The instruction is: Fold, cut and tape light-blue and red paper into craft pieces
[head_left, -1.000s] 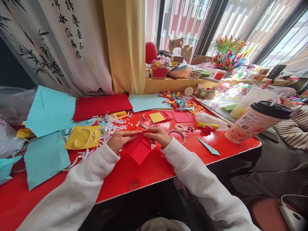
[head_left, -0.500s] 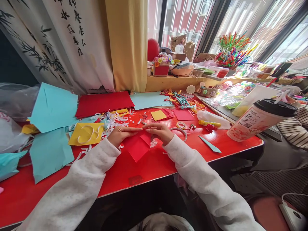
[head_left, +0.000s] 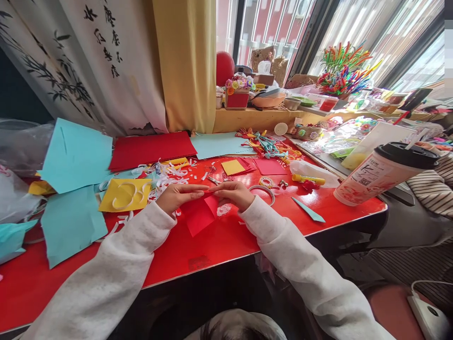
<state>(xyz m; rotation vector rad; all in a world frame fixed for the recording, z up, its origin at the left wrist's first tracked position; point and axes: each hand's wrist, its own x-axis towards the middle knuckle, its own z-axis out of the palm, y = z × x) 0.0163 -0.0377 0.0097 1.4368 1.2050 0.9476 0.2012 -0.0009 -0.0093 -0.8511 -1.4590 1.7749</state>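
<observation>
Between my two hands is a piece of folded red paper (head_left: 198, 217), pinched along its far edge above the red table. My left hand (head_left: 179, 196) grips it from the left, fingers stretched together with the thumb beneath. From the right, my right hand (head_left: 235, 193) pinches the same edge, its fingertips close to those of the left. A flap of the paper stands up near the right hand. Just beyond the hands lie scissors (head_left: 213, 180), partly hidden, and a ring-shaped roll of tape (head_left: 262, 195) sits to the right.
White paper shreds and a yellow square (head_left: 124, 194) lie left, near blue sheets (head_left: 74, 231). Behind are red sheets (head_left: 152, 150). A paper cup (head_left: 382, 174) stands at the right edge, near a person's striped sleeve (head_left: 430, 182). A blue paper strip (head_left: 307, 210) lies nearer.
The red paper has shifted slightly left and tilted between my hands. Its flap stands more upright. Both hands still hold its far edge, and the view has shifted slightly.
</observation>
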